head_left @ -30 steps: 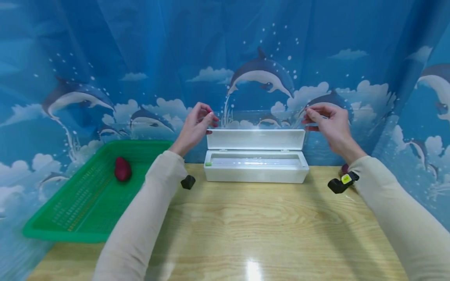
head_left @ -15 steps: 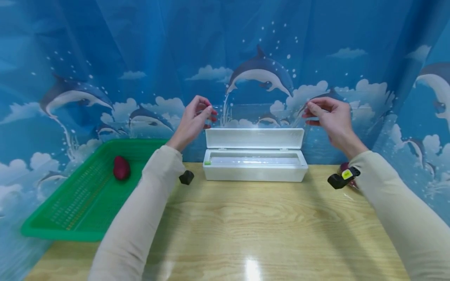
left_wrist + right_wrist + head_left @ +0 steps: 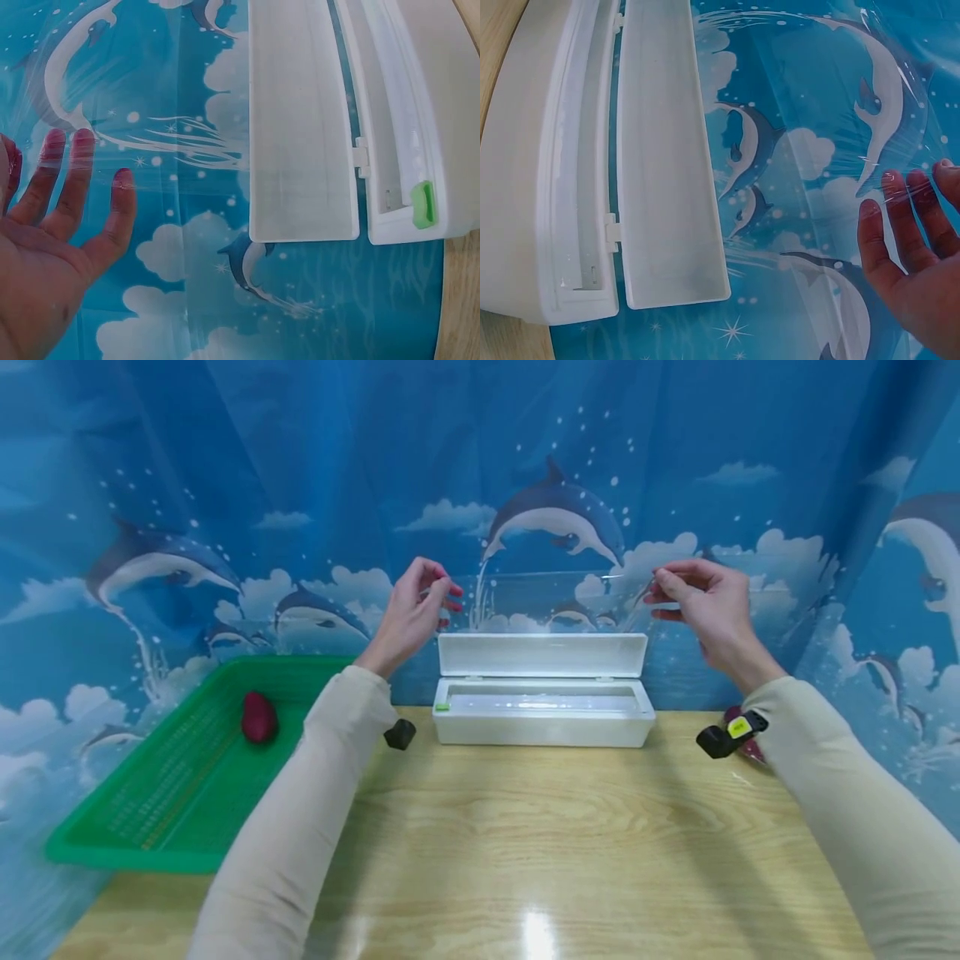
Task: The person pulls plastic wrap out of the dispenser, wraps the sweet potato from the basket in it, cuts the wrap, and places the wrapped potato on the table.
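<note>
A sheet of clear cling film (image 3: pixel 543 597) is stretched between both hands, above and behind a long white cling film dispenser (image 3: pixel 543 732). My left hand (image 3: pixel 412 618) pinches the film's left corner between thumb and index finger; my right hand (image 3: pixel 711 614) pinches its right corner the same way. In the left wrist view, film lies over the spread fingertips (image 3: pixel 84 142). The dispenser's lid (image 3: pixel 543 656) stands up on its hinges, showing a shiny film roll (image 3: pixel 542 702) inside. A small green slider (image 3: pixel 424 204) sits at its left end.
A green plastic basket (image 3: pixel 127 860) stands at the left with a dark red, oblong item (image 3: pixel 258 718) in it. Another dark red item (image 3: pixel 752 750), glossy on the outside, lies partly hidden behind the right wrist camera. A blue dolphin-print curtain (image 3: pixel 337 460) hangs behind the wooden table (image 3: pixel 525 835).
Both hands have risen slightly, still pinching the film, and its upper edge has come up with them. The dispenser and basket have stayed in place.
</note>
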A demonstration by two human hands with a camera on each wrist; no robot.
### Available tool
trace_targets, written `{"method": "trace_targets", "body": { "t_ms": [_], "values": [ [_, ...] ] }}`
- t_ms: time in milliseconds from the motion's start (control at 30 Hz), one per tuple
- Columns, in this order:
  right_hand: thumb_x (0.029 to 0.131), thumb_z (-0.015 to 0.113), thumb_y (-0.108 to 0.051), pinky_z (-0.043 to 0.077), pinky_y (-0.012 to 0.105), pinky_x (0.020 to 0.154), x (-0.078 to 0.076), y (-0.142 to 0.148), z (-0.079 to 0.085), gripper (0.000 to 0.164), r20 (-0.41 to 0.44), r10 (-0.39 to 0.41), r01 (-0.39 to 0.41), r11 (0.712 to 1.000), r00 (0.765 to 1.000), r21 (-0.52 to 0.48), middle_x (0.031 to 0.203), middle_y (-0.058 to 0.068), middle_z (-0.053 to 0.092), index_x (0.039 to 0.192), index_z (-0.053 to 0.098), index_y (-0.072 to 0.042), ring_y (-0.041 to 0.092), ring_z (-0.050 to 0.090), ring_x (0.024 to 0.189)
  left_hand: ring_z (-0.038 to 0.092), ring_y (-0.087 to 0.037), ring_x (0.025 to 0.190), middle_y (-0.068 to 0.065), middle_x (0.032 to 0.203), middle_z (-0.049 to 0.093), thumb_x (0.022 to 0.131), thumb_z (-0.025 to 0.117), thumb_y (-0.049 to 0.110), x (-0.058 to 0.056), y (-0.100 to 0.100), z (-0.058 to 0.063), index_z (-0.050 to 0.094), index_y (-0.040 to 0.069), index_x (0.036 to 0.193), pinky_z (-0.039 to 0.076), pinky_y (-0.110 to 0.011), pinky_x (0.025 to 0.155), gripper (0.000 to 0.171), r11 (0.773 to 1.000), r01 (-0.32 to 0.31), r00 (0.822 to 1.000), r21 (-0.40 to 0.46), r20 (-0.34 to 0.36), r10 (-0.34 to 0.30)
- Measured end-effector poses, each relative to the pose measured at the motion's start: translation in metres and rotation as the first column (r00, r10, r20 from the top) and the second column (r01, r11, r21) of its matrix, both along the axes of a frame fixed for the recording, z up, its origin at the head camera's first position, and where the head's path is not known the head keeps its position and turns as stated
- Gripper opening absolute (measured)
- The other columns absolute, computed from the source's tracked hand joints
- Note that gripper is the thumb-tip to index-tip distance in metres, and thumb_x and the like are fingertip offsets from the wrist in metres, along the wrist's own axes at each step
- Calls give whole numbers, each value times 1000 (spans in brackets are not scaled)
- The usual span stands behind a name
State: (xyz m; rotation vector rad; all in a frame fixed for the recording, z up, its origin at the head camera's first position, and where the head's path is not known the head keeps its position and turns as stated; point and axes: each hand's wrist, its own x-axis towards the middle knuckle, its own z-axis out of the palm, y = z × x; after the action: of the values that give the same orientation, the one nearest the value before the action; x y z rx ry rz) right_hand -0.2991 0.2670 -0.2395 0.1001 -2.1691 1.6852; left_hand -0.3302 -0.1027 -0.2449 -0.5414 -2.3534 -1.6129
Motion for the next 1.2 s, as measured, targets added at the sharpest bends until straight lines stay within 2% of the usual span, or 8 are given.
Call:
{"method": "trace_targets", "body": {
  "t_ms": [233, 467, 567, 667, 800, 967, 1033, 1200],
  "values": [
    [97, 64, -34, 59, 16, 71, 2, 0, 3, 42, -7, 0, 0, 1000, 1000, -12, 95, -11, 71, 130, 67, -8, 3, 71, 85, 70, -23, 105, -10, 123, 67, 110, 46, 28, 0, 2, 4, 48, 16, 117, 60, -38, 87, 14, 1000, -11, 1000, -4, -2, 11],
    [96, 65, -33, 59, 16, 72, 5, 1, 6, 42, -20, 17, -18, 1000, 1000, -26, 95, -10, 71, 129, 67, -7, 4, 71, 86, 70, -20, 104, -9, 124, 68, 110, 46, 30, 4, 3, 8, 48, 12, 122, 60, -37, 86, 22, 1000, -24, 1000, -18, -15, 24],
    [96, 66, -34, 59, 15, 73, 8, 3, 7, 40, -28, 17, -17, 1000, 999, -5, 97, -10, 71, 128, 69, -9, 3, 72, 87, 71, -20, 104, -9, 124, 68, 109, 47, 31, 7, 2, 9, 48, 9, 124, 60, -36, 86, 27, 1000, -14, 1000, -23, -23, 14],
    [97, 65, -34, 58, 14, 73, 13, 6, 6, 36, -48, 11, -8, 998, 999, 55, 99, -12, 72, 124, 71, -12, 2, 71, 88, 71, -21, 104, -11, 124, 68, 109, 48, 29, 12, 1, 8, 48, 8, 125, 60, -35, 86, 26, 1000, 8, 1000, -23, -19, -8],
    [100, 63, -33, 57, 12, 75, 25, 12, 3, 30, -91, 20, -5, 986, 996, 164, 102, -15, 71, 121, 72, -13, -1, 70, 90, 69, -21, 105, -14, 125, 67, 108, 49, 26, 24, -2, 6, 50, 12, 121, 60, -37, 88, 19, 999, 42, 999, -14, -5, -43],
    [102, 62, -27, 57, 12, 78, 46, 17, -5, 28, -139, 78, -42, 969, 987, 244, 102, -18, 72, 123, 71, -9, -1, 71, 92, 67, -21, 109, -15, 124, 68, 108, 48, 26, 47, -7, -3, 51, 13, 116, 60, -38, 87, 15, 997, 78, 997, -13, -16, -78],
    [103, 61, -23, 58, 13, 79, 55, 19, -9, 28, -153, 106, -64, 964, 983, 258, 102, -16, 73, 123, 70, -6, 1, 72, 92, 65, -24, 111, -17, 125, 67, 108, 47, 23, 57, -9, -9, 52, 11, 116, 60, -40, 88, 15, 995, 100, 995, -5, -20, -100],
    [104, 60, -18, 58, 13, 80, 80, 23, -24, 24, -155, 140, -85, 945, 978, 315, 100, -12, 74, 120, 70, -4, 3, 72, 89, 65, -26, 114, -13, 124, 66, 107, 44, 19, 84, -12, -28, 52, 8, 115, 59, -46, 94, 16, 994, 111, 994, -25, -13, -111]
  ]
}}
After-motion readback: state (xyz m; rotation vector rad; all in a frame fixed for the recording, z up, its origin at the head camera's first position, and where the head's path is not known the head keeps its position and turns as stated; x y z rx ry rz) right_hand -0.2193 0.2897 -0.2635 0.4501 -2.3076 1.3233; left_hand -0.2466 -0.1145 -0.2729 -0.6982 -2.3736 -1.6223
